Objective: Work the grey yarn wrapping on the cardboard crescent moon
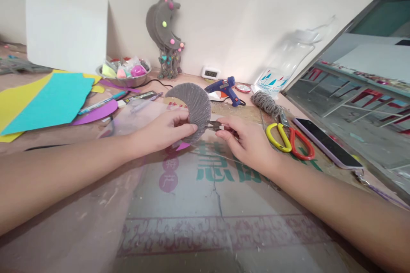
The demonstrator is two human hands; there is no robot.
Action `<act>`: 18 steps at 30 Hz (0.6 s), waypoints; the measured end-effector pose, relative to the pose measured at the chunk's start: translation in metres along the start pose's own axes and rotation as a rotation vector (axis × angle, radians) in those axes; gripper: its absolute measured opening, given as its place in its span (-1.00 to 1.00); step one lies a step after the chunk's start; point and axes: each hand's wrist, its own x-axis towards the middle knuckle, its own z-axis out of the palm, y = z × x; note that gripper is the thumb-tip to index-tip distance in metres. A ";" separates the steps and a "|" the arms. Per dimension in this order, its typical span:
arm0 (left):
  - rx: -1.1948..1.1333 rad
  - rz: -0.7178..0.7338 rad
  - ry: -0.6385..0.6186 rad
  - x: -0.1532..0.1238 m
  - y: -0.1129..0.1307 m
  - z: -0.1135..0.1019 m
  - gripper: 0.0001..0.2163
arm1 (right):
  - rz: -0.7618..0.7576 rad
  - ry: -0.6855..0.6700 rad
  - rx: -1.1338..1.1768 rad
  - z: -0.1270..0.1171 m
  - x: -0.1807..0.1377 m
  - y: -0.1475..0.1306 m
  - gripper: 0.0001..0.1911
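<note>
My left hand (166, 130) pinches the lower edge of a grey crescent shape wrapped in yarn (194, 106), holding it upright above the table. My right hand (246, 140) is closed on a small dark tool (215, 126), whose tip touches the crescent's lower right edge. The tool's handle is hidden under my fingers. Both forearms rest low over a cardboard sheet (205, 204) with green and purple print.
Yellow-handled scissors (278, 136) and red-handled scissors (301, 145) lie right of my right hand, beside a phone (326, 143). A blue glue gun (226, 89), a grey yarn bundle (265, 103), a bowl of coloured bits (126, 72), coloured felt sheets (48, 100) and a finished moon hanging (165, 30) stand behind.
</note>
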 end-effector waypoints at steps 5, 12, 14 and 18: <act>-0.010 0.002 -0.005 0.000 0.004 0.001 -0.80 | -0.011 -0.004 0.000 0.001 0.000 0.000 -0.73; -0.076 -0.102 -0.017 -0.001 0.001 0.003 -0.70 | 0.069 -0.009 0.093 0.000 -0.002 -0.001 -0.72; -0.063 -0.094 -0.023 -0.001 0.001 0.003 -0.73 | 0.152 0.005 0.205 -0.001 0.000 -0.005 -0.71; -0.066 -0.043 -0.054 -0.001 0.005 0.002 -0.80 | 0.332 -0.042 0.488 -0.002 0.009 -0.019 -0.67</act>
